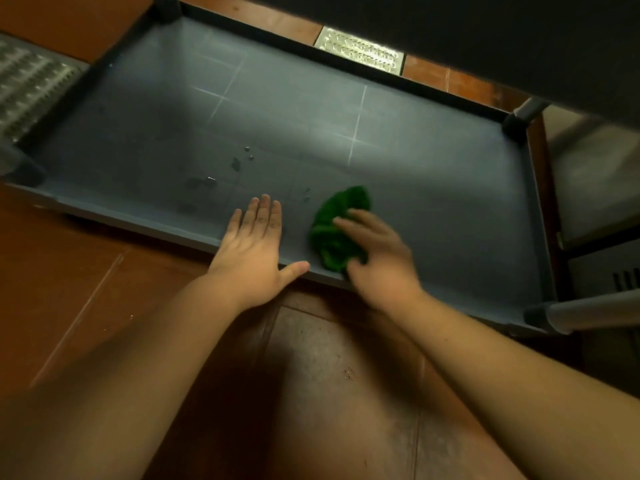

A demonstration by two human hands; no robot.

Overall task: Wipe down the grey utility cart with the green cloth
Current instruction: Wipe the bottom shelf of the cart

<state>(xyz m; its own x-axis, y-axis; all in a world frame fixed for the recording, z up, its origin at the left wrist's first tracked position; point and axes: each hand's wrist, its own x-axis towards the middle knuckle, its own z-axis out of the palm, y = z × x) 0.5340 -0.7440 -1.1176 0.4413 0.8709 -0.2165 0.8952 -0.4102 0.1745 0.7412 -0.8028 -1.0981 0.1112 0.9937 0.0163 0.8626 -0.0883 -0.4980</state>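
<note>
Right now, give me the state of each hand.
Left hand: open, fingers straight, resting flat on the cart shelf.
Right hand: on the green cloth, fingers over it; blurred, so grip cannot be told.

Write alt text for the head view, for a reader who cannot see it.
A right hand presses a green cloth on a grey cart shelf, while the left hand lies flat beside it. Dark spots mark the shelf further in.

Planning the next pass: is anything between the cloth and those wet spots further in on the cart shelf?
Nothing visible. The green cloth sits under the right hand; bare shelf separates it from the wet spots. The left hand lies flat beside that path.
</note>
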